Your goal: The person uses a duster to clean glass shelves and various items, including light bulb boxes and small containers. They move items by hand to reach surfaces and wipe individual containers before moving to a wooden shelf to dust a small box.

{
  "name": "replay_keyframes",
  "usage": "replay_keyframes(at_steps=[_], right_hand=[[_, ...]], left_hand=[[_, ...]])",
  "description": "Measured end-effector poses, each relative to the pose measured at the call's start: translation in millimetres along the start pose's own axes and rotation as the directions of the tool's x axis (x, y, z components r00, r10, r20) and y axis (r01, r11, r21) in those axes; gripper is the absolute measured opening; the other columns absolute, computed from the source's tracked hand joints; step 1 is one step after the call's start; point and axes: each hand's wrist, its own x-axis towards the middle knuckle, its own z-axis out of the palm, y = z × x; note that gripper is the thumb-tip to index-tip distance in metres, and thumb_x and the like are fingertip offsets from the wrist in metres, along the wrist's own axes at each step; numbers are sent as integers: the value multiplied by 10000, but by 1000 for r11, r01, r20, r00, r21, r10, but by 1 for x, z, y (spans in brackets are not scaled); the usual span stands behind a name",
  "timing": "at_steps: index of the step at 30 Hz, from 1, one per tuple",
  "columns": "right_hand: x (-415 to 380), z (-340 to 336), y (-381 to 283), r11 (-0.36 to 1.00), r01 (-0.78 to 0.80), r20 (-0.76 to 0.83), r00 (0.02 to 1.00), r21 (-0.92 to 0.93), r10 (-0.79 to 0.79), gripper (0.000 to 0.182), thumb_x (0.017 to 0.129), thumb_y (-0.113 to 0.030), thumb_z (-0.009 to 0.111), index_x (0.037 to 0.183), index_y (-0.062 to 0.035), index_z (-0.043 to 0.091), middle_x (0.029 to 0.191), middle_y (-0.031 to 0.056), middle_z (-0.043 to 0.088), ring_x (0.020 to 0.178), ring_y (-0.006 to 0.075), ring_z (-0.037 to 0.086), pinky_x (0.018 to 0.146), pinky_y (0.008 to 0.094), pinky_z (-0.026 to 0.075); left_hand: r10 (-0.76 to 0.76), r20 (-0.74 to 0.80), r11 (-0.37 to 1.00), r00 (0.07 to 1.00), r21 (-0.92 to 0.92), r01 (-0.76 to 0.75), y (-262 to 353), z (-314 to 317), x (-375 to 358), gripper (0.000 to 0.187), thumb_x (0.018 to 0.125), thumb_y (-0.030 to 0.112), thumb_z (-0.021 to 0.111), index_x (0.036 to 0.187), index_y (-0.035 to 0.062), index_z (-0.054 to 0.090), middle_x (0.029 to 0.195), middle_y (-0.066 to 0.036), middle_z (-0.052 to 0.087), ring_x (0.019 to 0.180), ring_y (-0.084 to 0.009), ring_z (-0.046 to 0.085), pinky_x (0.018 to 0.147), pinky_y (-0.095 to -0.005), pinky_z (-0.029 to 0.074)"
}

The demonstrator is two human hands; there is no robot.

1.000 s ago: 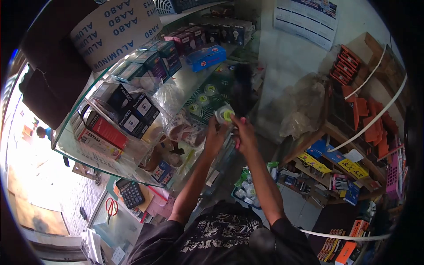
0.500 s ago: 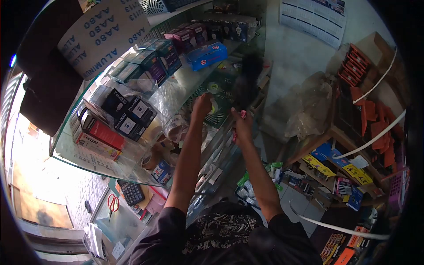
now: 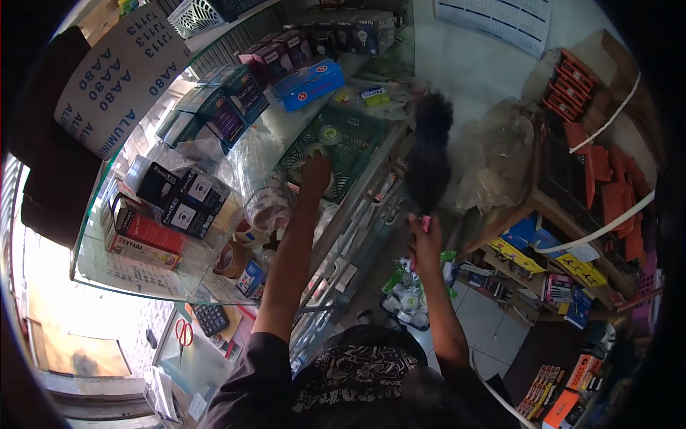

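Note:
My right hand (image 3: 426, 245) is closed around the pink handle of a black feather duster (image 3: 430, 154), whose fluffy head points up and away, right of the glass counter. My left hand (image 3: 316, 175) reaches into a green plastic basket (image 3: 355, 146) on the counter. Its fingers are curled at a pale round item that I cannot make out. A small round roll (image 3: 329, 134) lies in the same basket, just beyond that hand. Rolls of tape (image 3: 268, 207) stand beside my left forearm.
A blue box (image 3: 309, 84) and boxed bulbs (image 3: 194, 199) crowd the glass counter. On the right is a wooden shelf (image 3: 493, 232) with orange bins. A container of small packets (image 3: 411, 297) sits low near my right arm. White cables hang at right.
The duster has swung right, away from the basket, along with my right hand. My left hand stays at the basket. The view has shifted slightly.

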Motion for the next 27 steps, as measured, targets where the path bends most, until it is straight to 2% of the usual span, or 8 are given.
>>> replay_keyframes(at_steps=[3, 5, 7, 11, 13, 16, 19, 27], right_hand=[[-9, -21, 4, 999, -10, -7, 1000, 41, 11, 208, 904, -191, 621, 908, -141, 419, 793, 19, 611, 404, 24, 323, 308, 200, 229], [-17, -30, 4, 998, -13, -37, 999, 67, 16, 210, 895, -218, 636, 894, -118, 452, 670, -2, 537, 394, 38, 330, 323, 208, 230], [-19, -44, 15, 996, -33, -53, 998, 78, 38, 200, 896, -210, 633, 903, -117, 456, 705, 6, 561, 396, 37, 335, 320, 207, 233], [-32, -55, 20, 990, -85, -68, 993, 111, 93, 177, 897, -181, 622, 913, -122, 456, 744, 4, 568, 404, 35, 353, 316, 209, 252], [-35, -59, 23, 989, -89, -70, 993, 115, 97, 173, 898, -176, 618, 916, -125, 454, 750, 6, 566, 407, 35, 357, 321, 209, 259], [-40, -65, 31, 987, -100, -93, 989, 122, 111, 165, 900, -168, 610, 927, -132, 452, 752, 7, 563, 410, 36, 362, 326, 207, 260], [-45, -73, 33, 988, -105, -121, 985, 114, 119, 159, 901, -168, 605, 944, -134, 456, 749, 6, 560, 411, 38, 362, 325, 206, 251], [-63, -89, 39, 988, -122, -139, 981, 98, 135, 168, 905, -178, 599, 996, -124, 468, 769, 11, 559, 415, 45, 358, 329, 209, 249]], left_hand=[[-39, -32, 999, 999, -30, 39, 11, -15, -15, 187, 798, 122, 565, 954, 50, 637, 1045, -207, 547, 879, -384, 615, 675, -463, 545], [-50, -29, 999, 998, -20, 50, 13, -15, -22, 188, 808, 117, 553, 966, 45, 626, 1057, -221, 528, 905, -381, 607, 666, -459, 547], [-136, -13, 991, 991, 7, 136, 19, -14, -27, 198, 809, 111, 551, 979, 43, 625, 1003, -210, 539, 874, -391, 604, 684, -493, 536], [-244, 31, 970, 969, -8, 245, 27, -19, -19, 174, 810, 143, 562, 932, 55, 648, 988, -192, 553, 846, -366, 603, 662, -472, 532], [-113, 26, 977, 993, 183, 107, 31, -21, -18, 154, 802, 177, 574, 857, 72, 672, 956, -164, 572, 841, -328, 595, 626, -442, 523], [-32, -41, 977, 999, 209, 40, 34, -16, -17, 153, 798, 196, 576, 802, 89, 686, 922, -138, 585, 858, -299, 581, 603, -412, 508], [-108, 27, 982, 994, 160, 103, 33, -19, -17, 151, 793, 178, 576, 820, 79, 688, 882, -132, 598, 876, -306, 578, 636, -437, 499], [-84, 105, 978, 991, 197, 62, 41, -22, -16, 159, 785, 186, 594, 829, 61, 683, 876, -129, 612, 843, -316, 592, 624, -421, 497]])
